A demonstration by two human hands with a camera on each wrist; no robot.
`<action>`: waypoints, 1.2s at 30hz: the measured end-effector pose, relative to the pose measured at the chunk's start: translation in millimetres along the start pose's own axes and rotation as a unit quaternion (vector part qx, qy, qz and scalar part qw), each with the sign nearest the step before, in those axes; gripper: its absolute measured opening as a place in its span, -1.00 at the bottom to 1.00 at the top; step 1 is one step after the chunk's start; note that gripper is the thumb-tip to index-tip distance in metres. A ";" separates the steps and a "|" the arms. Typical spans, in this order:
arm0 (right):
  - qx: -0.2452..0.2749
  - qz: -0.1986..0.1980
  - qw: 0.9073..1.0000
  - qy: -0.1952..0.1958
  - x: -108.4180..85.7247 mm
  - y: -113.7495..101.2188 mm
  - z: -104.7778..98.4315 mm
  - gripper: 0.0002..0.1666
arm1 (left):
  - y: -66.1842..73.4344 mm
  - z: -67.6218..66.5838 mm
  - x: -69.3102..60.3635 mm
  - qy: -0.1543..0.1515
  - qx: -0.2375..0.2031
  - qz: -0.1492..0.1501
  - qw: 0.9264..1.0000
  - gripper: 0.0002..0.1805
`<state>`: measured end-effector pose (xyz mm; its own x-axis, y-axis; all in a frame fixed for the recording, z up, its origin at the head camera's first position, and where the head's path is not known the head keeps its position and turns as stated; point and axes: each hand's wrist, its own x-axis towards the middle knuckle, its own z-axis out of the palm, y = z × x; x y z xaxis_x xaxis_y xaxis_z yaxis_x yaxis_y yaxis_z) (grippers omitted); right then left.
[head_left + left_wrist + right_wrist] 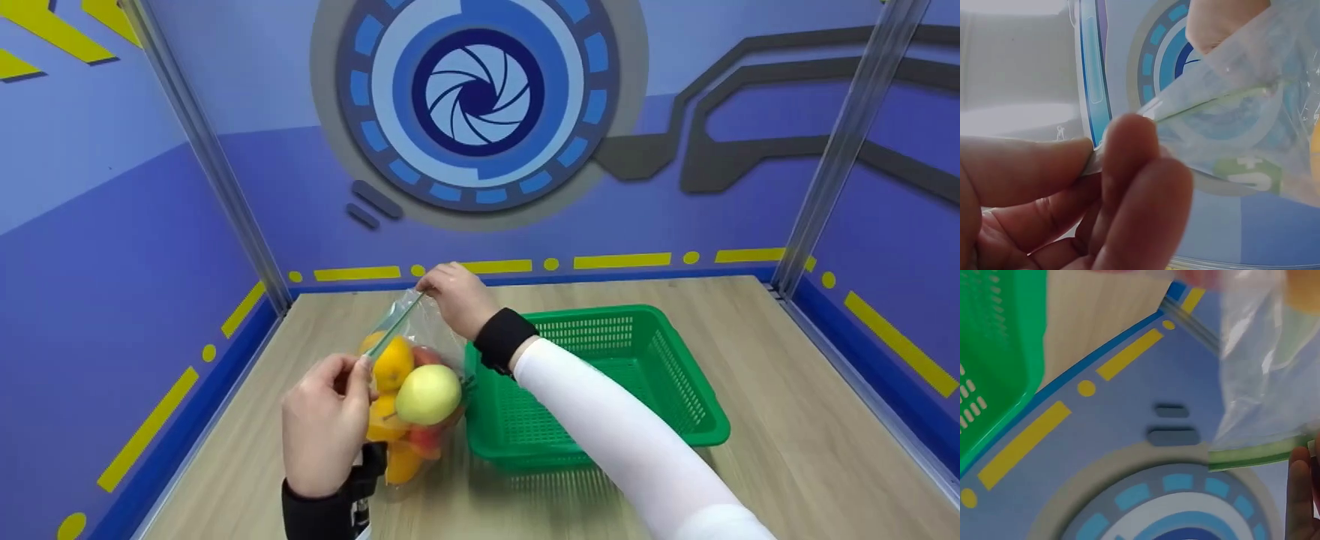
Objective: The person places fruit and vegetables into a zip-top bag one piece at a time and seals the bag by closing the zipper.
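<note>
A clear zip bag [448,337] with a green seal strip [1252,457] hangs upright between my hands, left of the basket. Through its film show a round pale yellow-green fruit [429,395], several orange-yellow fruits [394,365] and red ones [425,437]. My left hand [326,424] pinches the near end of the seal between thumb and fingers, as the left wrist view also shows in the bag's corner. At the strip's far end, my right hand [461,300] grips the bag's top edge. Whether the seal is closed I cannot tell.
A green perforated basket [690,390] stands on the wooden table [817,420] to the right of the bag, under my right forearm. Blue printed panels [247,187] with metal corner posts [847,142] wall the table at the back and sides.
</note>
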<state>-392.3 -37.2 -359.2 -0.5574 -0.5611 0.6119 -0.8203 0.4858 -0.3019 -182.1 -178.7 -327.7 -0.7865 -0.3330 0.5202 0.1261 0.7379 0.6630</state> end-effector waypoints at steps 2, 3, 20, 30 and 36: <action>-0.009 0.009 1.000 0.002 1.0 5.5 -0.1 -0.84 | -0.2 -0.4 0.2 -0.001 -0.003 -0.002 1.000 -0.84; -0.011 0.013 1.000 0.003 1.4 8.1 -0.2 -0.84 | -0.2 -0.6 0.2 -0.001 -0.004 -0.002 1.000 -0.84; 0.012 0.147 0.988 0.046 -8.6 30.2 -0.7 -0.82 | 0.2 1.4 1.2 0.005 -0.023 -0.001 1.000 -0.83; 0.098 0.106 0.986 -0.086 -108.9 -59.8 -19.8 -0.82 | -5.9 2.4 -1.1 0.016 -0.048 -0.048 0.998 -0.80; 0.149 0.138 0.959 -0.196 -124.7 -79.5 -20.0 -0.49 | -4.8 4.8 -1.0 0.030 -0.051 -0.056 0.997 -0.79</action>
<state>-255.0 7.5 -396.8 -0.7157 -0.6764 0.1742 -0.6025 0.4716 -0.6439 -184.9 -179.1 -334.0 -0.7621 -0.4469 0.4685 0.1019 0.6318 0.7684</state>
